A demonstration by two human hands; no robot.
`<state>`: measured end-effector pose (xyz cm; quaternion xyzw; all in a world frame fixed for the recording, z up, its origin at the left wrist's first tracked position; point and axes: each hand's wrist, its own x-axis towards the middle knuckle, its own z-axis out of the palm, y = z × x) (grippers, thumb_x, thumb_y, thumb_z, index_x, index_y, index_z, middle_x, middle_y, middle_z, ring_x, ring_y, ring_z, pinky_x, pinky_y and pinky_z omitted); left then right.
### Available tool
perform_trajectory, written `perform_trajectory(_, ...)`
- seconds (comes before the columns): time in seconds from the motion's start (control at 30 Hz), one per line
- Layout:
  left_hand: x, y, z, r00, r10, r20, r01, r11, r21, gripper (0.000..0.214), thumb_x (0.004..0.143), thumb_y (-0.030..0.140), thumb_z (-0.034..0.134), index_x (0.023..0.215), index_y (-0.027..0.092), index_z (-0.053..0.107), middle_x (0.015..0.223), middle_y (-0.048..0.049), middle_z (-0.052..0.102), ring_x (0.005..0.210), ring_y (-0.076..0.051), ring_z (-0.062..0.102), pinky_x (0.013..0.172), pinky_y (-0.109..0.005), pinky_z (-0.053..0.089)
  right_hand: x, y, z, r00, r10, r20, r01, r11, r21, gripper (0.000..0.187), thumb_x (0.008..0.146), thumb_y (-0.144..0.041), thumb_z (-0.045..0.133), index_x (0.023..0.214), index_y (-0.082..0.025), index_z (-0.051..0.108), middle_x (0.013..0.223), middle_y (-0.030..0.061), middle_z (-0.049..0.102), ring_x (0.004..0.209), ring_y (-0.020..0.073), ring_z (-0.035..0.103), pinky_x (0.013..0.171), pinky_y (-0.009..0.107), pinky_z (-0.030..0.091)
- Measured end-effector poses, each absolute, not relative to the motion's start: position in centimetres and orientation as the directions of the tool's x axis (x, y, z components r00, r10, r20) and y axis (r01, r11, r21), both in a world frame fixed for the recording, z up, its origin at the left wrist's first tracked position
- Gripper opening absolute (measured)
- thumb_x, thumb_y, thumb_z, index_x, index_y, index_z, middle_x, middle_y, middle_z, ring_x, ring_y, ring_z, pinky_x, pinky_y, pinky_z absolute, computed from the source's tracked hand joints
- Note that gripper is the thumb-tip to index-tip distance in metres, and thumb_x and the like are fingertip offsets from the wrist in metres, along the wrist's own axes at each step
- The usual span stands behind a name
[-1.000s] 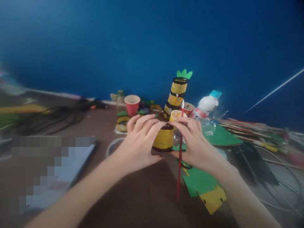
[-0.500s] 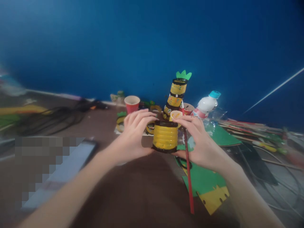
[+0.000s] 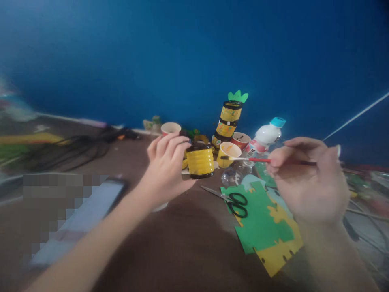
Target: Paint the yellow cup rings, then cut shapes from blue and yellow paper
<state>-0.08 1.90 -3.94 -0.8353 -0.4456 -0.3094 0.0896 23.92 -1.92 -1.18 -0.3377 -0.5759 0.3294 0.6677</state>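
Note:
My left hand is closed round a small yellow ribbed jar with black rims, held above the brown table. My right hand pinches a red-handled paintbrush that lies level, its bristle end reaching left over a yellow paper cup. The right hand is blurred by motion. Black-handled scissors lie on the table below the two hands, beside green and yellow foam sheets.
A stack of yellow jars topped with a green crown stands at the back, with red cups, a white bottle with a blue cap and a clear round cup. Black cables lie far left. Sticks and craft clutter fill the right.
My right hand let go of the jar and swung right, turning the brush from upright to level over the yellow cup. My left hand keeps the jar, now slightly higher and further left.

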Motion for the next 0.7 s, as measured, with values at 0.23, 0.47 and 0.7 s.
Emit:
perform_trajectory(0.23,0.06,1.68,-3.93,0.398,0.674,0.622,0.789,-0.598,0.142,0.061,0.064,0.036,0.065,0.117,0.019,0.039,0.126,-0.0151,0.049,0.127,-0.032,0.033,0.103,-0.050,0.024,23.33,-1.90,-1.63,-0.047,0.848,0.529,-0.126,0.520,-0.845,0.023,0.092,-0.030,0.037,0.095,-0.025,0.060,0.059,0.0011,0.058,0.055,0.0185,0.054,0.050,0.032,0.041)
perform_trajectory(0.47,0.37,1.46,-3.70,0.393,0.672,0.628,0.782,-0.604,0.157,0.060,0.063,0.038,0.065,0.114,0.018,0.041,0.125,-0.0154,0.051,0.126,-0.032,0.034,0.103,-0.049,0.024,23.24,-2.07,-1.61,-0.120,0.841,0.527,-0.198,0.500,-0.843,0.021,0.091,-0.023,0.037,0.098,-0.023,0.058,0.060,0.0013,0.062,0.057,0.0182,0.056,0.054,0.032,0.043)
perform_trajectory(0.7,0.16,1.49,-3.62,0.393,0.673,0.626,0.768,-0.615,0.179,0.060,0.063,0.037,0.066,0.114,0.019,0.041,0.125,-0.0136,0.051,0.127,-0.031,0.034,0.104,-0.049,0.023,23.78,-1.97,-1.35,-0.087,0.848,0.523,-0.132,0.511,-0.850,0.020,0.088,-0.022,0.038,0.093,-0.024,0.057,0.056,0.0004,0.060,0.055,0.0197,0.054,0.054,0.034,0.041)
